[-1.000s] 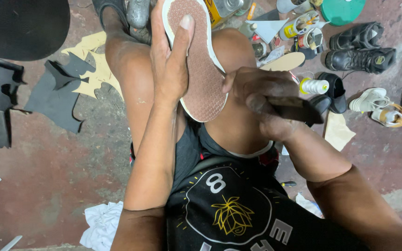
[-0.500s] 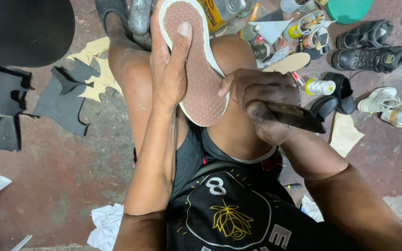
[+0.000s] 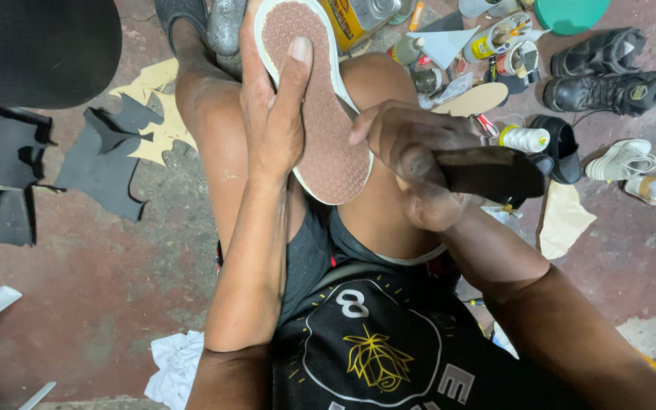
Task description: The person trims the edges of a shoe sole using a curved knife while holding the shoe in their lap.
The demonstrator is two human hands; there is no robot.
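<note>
Item one: our left hand clasps a sneaker, sole up, braced on our knees; our right hand clenches a dark block-shaped tool just beside the sole's heel edge; containers on the floor: a yellow tin can past the shoe's toe, contents hidden; a small tub holding brushes; a white-capped bottle; round about: black boots, white sandals, leather scraps, white rag.

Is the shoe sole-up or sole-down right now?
Sole-up: the shoe's brown textured tread faces the camera, left hand pressing on it.
</note>
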